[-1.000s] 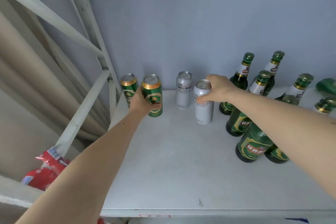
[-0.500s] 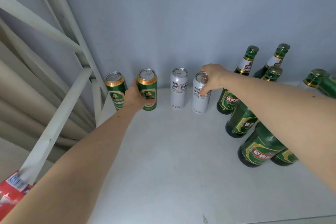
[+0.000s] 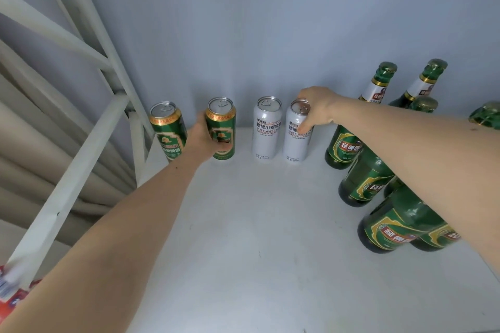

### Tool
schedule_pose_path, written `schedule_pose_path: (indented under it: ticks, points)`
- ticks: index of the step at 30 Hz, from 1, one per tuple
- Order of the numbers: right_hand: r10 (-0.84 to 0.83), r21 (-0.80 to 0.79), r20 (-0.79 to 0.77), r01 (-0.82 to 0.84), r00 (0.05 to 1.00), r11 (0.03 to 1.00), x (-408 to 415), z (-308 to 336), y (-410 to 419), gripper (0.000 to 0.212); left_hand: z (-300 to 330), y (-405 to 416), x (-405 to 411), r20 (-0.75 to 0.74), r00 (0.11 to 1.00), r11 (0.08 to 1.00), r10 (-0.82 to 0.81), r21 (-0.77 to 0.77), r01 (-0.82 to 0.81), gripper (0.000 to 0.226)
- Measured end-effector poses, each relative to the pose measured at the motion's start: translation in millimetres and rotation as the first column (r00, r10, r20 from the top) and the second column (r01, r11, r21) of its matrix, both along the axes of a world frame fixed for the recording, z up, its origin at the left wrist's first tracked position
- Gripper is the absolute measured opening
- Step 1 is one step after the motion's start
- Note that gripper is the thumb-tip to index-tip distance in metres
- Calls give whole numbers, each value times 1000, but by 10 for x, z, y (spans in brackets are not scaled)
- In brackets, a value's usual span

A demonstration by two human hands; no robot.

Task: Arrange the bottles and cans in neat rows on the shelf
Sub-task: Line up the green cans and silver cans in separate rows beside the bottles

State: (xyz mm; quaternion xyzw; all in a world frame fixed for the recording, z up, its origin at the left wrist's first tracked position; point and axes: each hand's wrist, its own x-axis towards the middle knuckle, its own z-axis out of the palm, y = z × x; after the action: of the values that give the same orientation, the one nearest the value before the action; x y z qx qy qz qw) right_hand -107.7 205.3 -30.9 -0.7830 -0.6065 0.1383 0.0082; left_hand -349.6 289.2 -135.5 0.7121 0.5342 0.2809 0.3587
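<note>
A: Head view, back of the white shelf point(image 3: 270, 238)?
B: Four upright cans in a row. Left hand point(image 3: 201, 140) wrapped round the second green can point(image 3: 220, 127), beside the first green can point(image 3: 167, 130).
A: And right?
B: Right hand point(image 3: 316, 108) gripped the second white can point(image 3: 296, 135) at its top, next to the first white can point(image 3: 266, 130). Green bottles point(image 3: 370, 178) clustered rightward, capped, contents unseen.

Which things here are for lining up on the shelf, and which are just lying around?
For the job: two green cans, two white cans, green bottles, shelf.

Just lying around: red packet, beige curtain.
</note>
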Motion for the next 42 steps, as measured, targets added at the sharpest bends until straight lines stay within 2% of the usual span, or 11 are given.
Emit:
schedule_pose_path:
  ticks: [4,8,17,22,28,32,37,42]
  points:
    - [15,1,0,-15,1000,1000,24,22,18,67,-38,16,9,12,1000,1000,-5,0,5,84]
    - [33,-16,4,-33,999,999,46,31,55,64,-92,51,-20,-4,997,996,81,28,-81,85]
    - [23,-20,36,-22,999,1000,61,13,85,60,-107,-49,6,47,993,993,109,46,-111,87]
    - [19,-16,11,-19,1000,1000,90,-18,40,68,-83,-84,9,-16,991,990,136,47,-135,86]
    - [15,-60,60,-12,998,998,27,2,-57,85,-57,-176,48,-68,983,984,172,-35,-174,69]
    - [-1,-32,95,4,995,999,-17,21,-169,81,5,-249,25,-164,971,979,176,-77,-191,65]
    - [65,74,263,-88,963,993,-81,166,-365,63,66,-402,-71,-374,922,988,96,-78,-135,56]
    - [102,165,346,-168,933,972,-147,388,-592,38,181,-686,-120,-623,781,999,-49,-27,41,60]
